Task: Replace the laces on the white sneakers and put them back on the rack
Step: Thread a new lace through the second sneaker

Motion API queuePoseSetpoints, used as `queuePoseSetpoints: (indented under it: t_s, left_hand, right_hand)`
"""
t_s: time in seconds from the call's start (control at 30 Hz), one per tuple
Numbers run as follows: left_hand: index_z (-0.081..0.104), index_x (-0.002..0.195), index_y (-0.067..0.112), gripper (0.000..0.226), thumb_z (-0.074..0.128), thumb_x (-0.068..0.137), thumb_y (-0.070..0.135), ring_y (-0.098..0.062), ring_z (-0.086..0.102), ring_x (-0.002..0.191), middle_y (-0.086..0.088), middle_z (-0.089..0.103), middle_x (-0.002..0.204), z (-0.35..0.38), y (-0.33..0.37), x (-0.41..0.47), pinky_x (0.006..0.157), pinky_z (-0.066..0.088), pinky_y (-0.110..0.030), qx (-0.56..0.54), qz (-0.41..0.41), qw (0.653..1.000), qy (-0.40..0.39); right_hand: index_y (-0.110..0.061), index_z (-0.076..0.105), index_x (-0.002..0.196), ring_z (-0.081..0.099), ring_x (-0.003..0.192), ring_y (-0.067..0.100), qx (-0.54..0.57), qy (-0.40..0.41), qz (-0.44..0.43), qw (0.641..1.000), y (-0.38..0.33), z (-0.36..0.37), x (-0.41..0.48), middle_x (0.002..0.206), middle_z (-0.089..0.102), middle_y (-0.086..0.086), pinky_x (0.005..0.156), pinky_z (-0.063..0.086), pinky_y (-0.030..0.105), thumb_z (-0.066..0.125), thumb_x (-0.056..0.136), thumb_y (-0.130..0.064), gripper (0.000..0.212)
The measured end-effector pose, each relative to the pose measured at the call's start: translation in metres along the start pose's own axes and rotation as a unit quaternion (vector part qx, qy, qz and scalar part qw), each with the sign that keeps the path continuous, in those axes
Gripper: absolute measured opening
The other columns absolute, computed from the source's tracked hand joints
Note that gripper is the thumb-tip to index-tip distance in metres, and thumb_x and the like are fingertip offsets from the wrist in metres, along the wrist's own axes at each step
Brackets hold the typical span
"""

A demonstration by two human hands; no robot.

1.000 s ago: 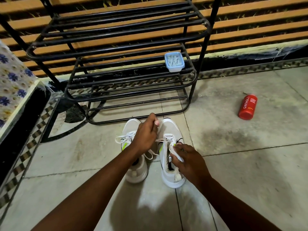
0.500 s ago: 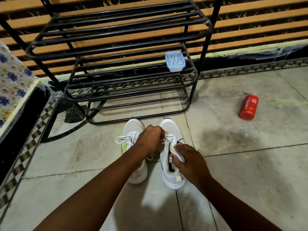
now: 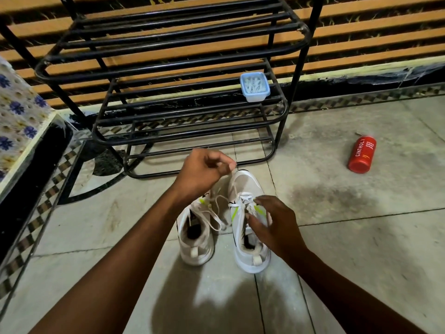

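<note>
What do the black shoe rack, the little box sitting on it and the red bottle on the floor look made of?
Shoe rack: probably painted metal tubing, glossy black, with highlights along round bars. Box: likely plastic, cloudy see-through walls, pale blue rim. Red bottle: smooth printed body, probably plastic, though coated metal is possible.

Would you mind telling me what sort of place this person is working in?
Probably a home entryway or porch: a black metal shoe rack stands on a tiled floor against a slatted wall, with white sneakers before it.
</note>
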State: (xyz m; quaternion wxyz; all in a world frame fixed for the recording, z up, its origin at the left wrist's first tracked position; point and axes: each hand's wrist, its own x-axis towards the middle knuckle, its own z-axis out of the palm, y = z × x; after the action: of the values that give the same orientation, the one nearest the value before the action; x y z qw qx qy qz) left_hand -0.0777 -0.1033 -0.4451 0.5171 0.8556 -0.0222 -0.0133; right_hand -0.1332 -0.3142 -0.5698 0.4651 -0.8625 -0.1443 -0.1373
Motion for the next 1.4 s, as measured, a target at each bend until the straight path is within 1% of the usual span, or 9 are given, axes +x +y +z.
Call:
queuePoseSetpoints:
  t_s: [0.17,0.3,0.4,0.53,0.87,0.97,1.03,1.27,1.4]
  left_hand:
    - [0.079,0.097,0.001,0.008,0.073,0.093,0.006,-0.015,0.073,0.084,-0.006,0.077,0.086,0.003,0.026,-0.008,0.079,0.061,-0.03,-0.081,0.069,0.993,0.048]
    - [0.077,0.104,-0.003,0.014,0.07,0.095,0.005,-0.004,0.068,0.075,-0.005,0.076,0.089,-0.006,0.027,-0.007,0.068,0.052,-0.016,-0.073,0.089,0.991,0.072]
    - [0.079,0.106,0.002,0.015,0.071,0.095,0.007,0.002,0.068,0.075,-0.003,0.078,0.092,-0.022,0.015,-0.006,0.07,0.05,-0.013,-0.063,0.077,0.989,0.109]
    - [0.081,0.104,0.016,0.014,0.074,0.093,0.013,-0.008,0.074,0.092,0.005,0.08,0.098,-0.047,-0.019,-0.008,0.083,0.058,-0.026,-0.029,0.04,0.986,0.162]
    - [0.075,0.073,0.03,0.02,0.078,0.089,0.017,0.005,0.06,0.063,0.012,0.073,0.073,-0.08,-0.123,-0.034,0.074,0.049,-0.03,0.12,-0.128,0.969,0.173]
    - [0.075,0.073,0.03,0.018,0.078,0.088,0.021,-0.013,0.065,0.071,0.012,0.071,0.074,-0.08,-0.132,-0.04,0.075,0.052,-0.033,0.153,-0.155,0.959,0.179]
    - [0.075,0.075,0.028,0.016,0.078,0.089,0.02,-0.007,0.061,0.068,0.013,0.07,0.073,-0.076,-0.127,-0.04,0.069,0.044,-0.027,0.175,-0.148,0.956,0.186]
    - [0.076,0.078,0.022,0.012,0.078,0.089,0.018,-0.007,0.065,0.067,0.008,0.07,0.069,-0.041,-0.093,-0.027,0.062,0.044,-0.018,0.081,-0.13,0.971,0.183]
    - [0.07,0.073,0.021,0.02,0.079,0.089,0.013,-0.011,0.063,0.057,0.009,0.066,0.059,-0.009,-0.076,-0.02,0.067,0.054,-0.03,-0.003,-0.121,0.986,0.117]
  right_hand:
    - [-0.015,0.053,0.137,0.061,0.122,0.008,0.175,-0.063,0.061,0.981,-0.037,0.004,0.048,0.127,0.066,-0.005,0.105,0.048,0.031,0.071,0.085,-0.016,0.055]
    - [-0.009,0.058,0.125,0.072,0.082,0.022,0.322,-0.09,0.104,0.937,-0.068,-0.004,0.09,0.089,0.072,0.013,0.083,0.057,0.032,0.07,0.09,-0.002,0.037]
    - [0.004,0.068,0.101,0.066,0.064,0.023,0.304,-0.056,0.075,0.948,-0.071,-0.016,0.105,0.074,0.068,0.019,0.068,0.056,0.031,0.066,0.094,0.001,0.009]
    - [0.004,0.065,0.092,0.061,0.064,0.022,0.283,0.011,0.097,0.954,-0.052,-0.02,0.109,0.071,0.062,0.016,0.068,0.054,0.037,0.062,0.097,-0.003,0.009]
    - [-0.017,0.07,0.082,0.05,0.069,0.0,0.058,0.073,0.096,0.991,-0.031,-0.015,0.106,0.079,0.051,-0.003,0.068,0.037,0.01,0.073,0.089,-0.016,0.007]
    - [-0.017,0.069,0.078,0.045,0.058,0.005,0.026,0.076,0.085,0.993,-0.028,-0.012,0.107,0.063,0.045,-0.011,0.06,0.035,0.016,0.074,0.088,-0.018,0.012]
    - [-0.014,0.068,0.076,0.045,0.051,0.006,0.029,0.069,0.094,0.993,-0.025,-0.01,0.107,0.051,0.047,-0.01,0.056,0.036,0.018,0.074,0.089,-0.018,0.014]
    - [-0.019,0.07,0.08,0.071,0.061,0.012,0.04,0.039,0.161,0.985,-0.01,-0.006,0.101,0.058,0.065,0.0,0.074,0.059,0.042,0.069,0.09,-0.018,0.01]
    - [-0.022,0.071,0.086,0.075,0.072,0.016,0.107,0.009,0.209,0.972,-0.002,-0.01,0.093,0.069,0.074,-0.002,0.084,0.059,0.051,0.068,0.087,-0.019,0.004]
